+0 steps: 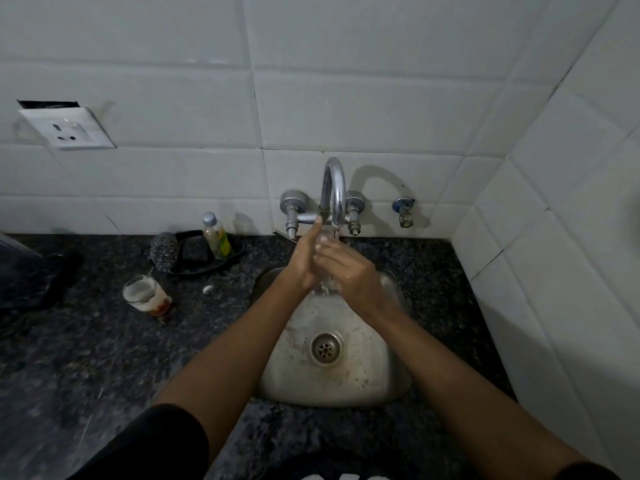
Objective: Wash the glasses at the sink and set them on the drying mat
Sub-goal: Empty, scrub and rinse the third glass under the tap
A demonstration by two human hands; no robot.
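Head view looks down on a small steel sink (pixel 332 393) set in a dark speckled counter (pixel 86 358), with both bare arms reaching in under the tap (pixel 334 188). Water runs from the spout onto the hands. The left hand (pixel 304 258) and the right hand (pixel 349 271) are brought together beneath the stream, right fingers curled across the left palm. Something clear and wet shows just below them, and it may be a glass held between them, but I cannot tell whether they grip one or are only being rinsed.

One glass (pixel 147 294) stands upright on the counter well to the left of the sink, apart from both hands. Its rim looks frothy and a reddish smear clings near its base, so it seems unwashed. Behind it a dark tray (pixel 207 265) holds a scrubber (pixel 164 251) and a small bottle (pixel 216 235) of yellowish liquid, probably soap. A dark flat shape at the far left edge could be the drying mat; it is too dim to be sure.

My reading is that the washing step is under way, at the rinse. The next move probably calls for freeing a hand, reaching left to the dirty glass with a firm wrap around its wet-looking wall, and carrying it under the stream without knocking it against the spout.
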